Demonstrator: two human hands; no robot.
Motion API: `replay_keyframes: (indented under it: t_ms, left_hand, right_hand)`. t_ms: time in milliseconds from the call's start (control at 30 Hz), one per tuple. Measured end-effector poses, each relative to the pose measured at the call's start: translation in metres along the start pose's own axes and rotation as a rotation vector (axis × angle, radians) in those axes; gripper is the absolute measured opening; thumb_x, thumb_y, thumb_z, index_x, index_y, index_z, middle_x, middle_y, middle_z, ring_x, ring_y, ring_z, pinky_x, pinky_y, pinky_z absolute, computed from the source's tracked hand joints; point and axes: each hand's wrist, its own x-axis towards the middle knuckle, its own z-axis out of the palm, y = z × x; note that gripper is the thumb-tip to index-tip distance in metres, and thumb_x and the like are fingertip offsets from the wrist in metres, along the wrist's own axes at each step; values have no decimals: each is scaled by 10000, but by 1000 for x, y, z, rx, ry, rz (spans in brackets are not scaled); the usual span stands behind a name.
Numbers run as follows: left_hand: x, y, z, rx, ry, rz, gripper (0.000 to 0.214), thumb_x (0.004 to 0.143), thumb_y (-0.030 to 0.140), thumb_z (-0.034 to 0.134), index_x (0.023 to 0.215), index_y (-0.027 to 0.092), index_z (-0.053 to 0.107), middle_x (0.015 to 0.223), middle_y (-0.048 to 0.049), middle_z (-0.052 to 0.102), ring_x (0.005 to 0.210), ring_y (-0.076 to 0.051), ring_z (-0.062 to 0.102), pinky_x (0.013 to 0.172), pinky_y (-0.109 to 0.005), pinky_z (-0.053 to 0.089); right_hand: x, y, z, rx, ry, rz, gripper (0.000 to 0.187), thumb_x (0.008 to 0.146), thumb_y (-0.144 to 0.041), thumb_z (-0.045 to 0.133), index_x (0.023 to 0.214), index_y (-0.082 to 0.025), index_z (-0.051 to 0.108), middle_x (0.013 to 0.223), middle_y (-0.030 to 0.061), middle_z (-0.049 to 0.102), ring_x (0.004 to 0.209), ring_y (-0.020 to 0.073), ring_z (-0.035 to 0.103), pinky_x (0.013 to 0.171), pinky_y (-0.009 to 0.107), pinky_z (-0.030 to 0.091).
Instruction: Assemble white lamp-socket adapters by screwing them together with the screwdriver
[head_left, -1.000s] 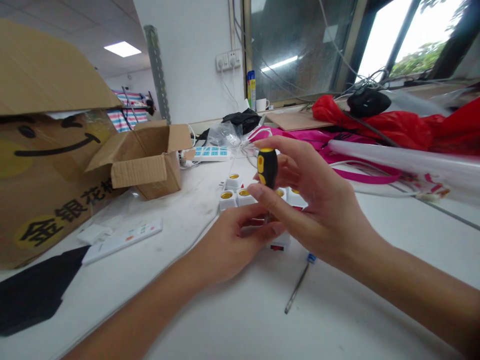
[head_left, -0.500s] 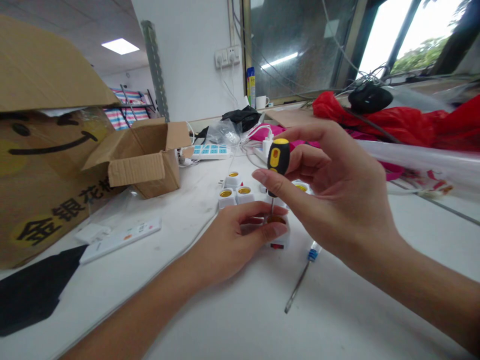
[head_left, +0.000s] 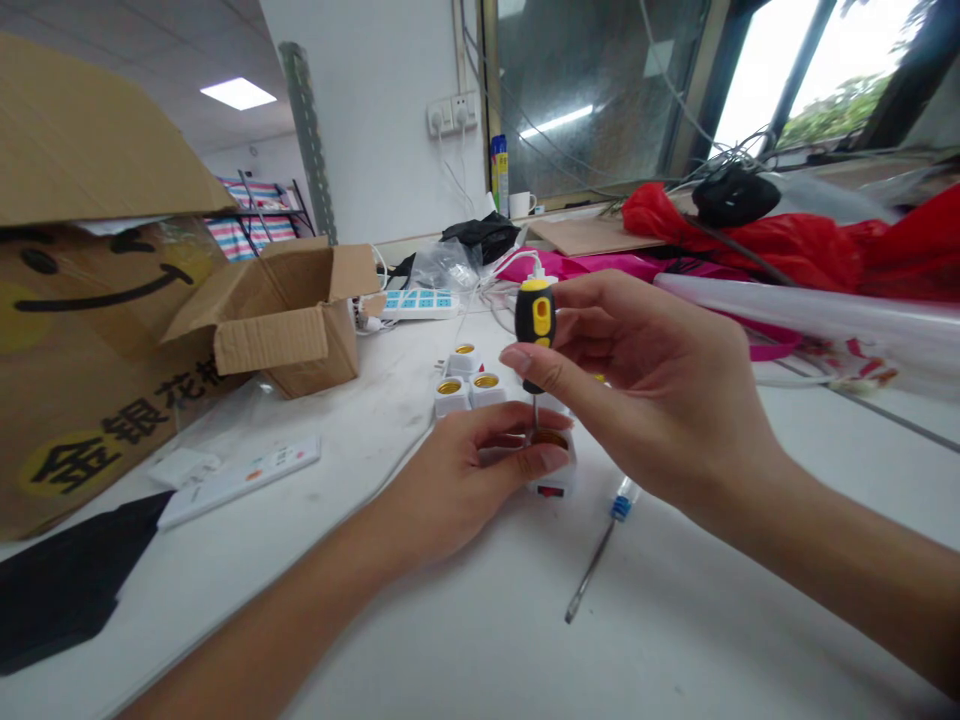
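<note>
My left hand (head_left: 466, 480) is closed round a white lamp socket (head_left: 564, 474), thumb and fingers on either side of its brass-coloured threaded opening. A red switch shows on the socket's near face. In my right hand (head_left: 660, 385), a stubby black-and-yellow screwdriver (head_left: 535, 315) is pinched between thumb and fingers, almost upright. Its shaft points down to the socket's opening; the tip is hidden there. A second screwdriver (head_left: 619, 507), with a clear and blue handle, lies on the table below my right hand. Several similar sockets (head_left: 486, 388) stand just beyond, partly hidden by my hands.
An open cardboard box (head_left: 292, 340) stands at left, beside a larger carton (head_left: 90, 360). A flat white box (head_left: 240, 482) lies in front of them. A power strip (head_left: 420, 304) sits at the back. Red plastic bags (head_left: 817, 238) and rolled clear film (head_left: 810, 305) occupy the right.
The black-and-yellow screwdriver's handle has swung a little left and turned, with my right fingers shifting along with it. My left hand keeps its hold on the socket.
</note>
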Motion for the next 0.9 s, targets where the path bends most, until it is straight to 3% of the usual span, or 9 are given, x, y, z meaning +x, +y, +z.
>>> replay_keyframes:
  t_ms: [133, 233, 333, 467, 600, 767, 900]
  left_hand:
    - [0, 0, 0, 11, 6, 15, 197, 1014, 290, 762, 1139, 155, 832, 1165, -99, 824, 1050, -249, 760, 977, -365, 604]
    - [0, -1, -1, 25, -2, 16, 241, 1022, 297, 755, 1201, 151, 825, 1200, -110, 819, 1080, -254, 750, 997, -370, 599]
    - [0, -2, -1, 16, -16, 27, 249, 1027, 296, 752, 1215, 146, 816, 1211, -107, 813, 1100, -246, 739, 1005, -356, 593]
    - [0, -3, -2, 27, -25, 49, 228, 1031, 273, 748, 1204, 140, 814, 1230, -103, 810, 1113, -233, 739, 1021, -342, 585]
    - [1, -3, -3, 63, -23, 87, 186, 1030, 275, 751, 1159, 165, 830, 1215, -86, 834, 1138, -247, 749, 1033, -356, 582]
    - [2, -5, -4, 81, -26, 104, 207, 1023, 275, 751, 1184, 171, 831, 1208, -87, 844, 1140, -263, 753, 1029, -367, 580]
    - [2, -5, -5, 68, -42, 117, 214, 1026, 273, 748, 1192, 171, 837, 1240, -96, 833, 1145, -249, 742, 1035, -354, 569]
  right_hand:
    - [-1, -1, 2, 2, -29, -9, 333, 939, -398, 917, 1188, -271, 735, 932, -2, 780, 867, 240, 789, 758, 381, 687]
    - [0, -3, 1, -51, -39, -27, 447, 971, -295, 867, 1368, -316, 664, 859, -28, 742, 861, 248, 790, 791, 401, 689]
    - [0, -4, -2, -134, -53, -65, 495, 1021, -265, 775, 1494, -291, 632, 970, 18, 770, 959, 273, 805, 842, 422, 693]
    - [-2, -3, -4, -181, -75, -73, 422, 1069, -319, 703, 1485, -274, 649, 990, 32, 775, 943, 251, 807, 752, 355, 679]
    - [-4, 0, -2, -206, -98, -58, 532, 1048, -353, 757, 1554, -317, 596, 993, 17, 765, 853, 222, 770, 716, 337, 655]
    - [-4, 5, 0, -271, -85, -100, 607, 1000, -357, 819, 1560, -326, 588, 958, -3, 699, 850, 222, 676, 859, 424, 624]
    - [-3, 7, 0, -282, -48, -75, 585, 993, -326, 813, 1540, -328, 605, 850, -33, 623, 794, 209, 635, 751, 377, 566]
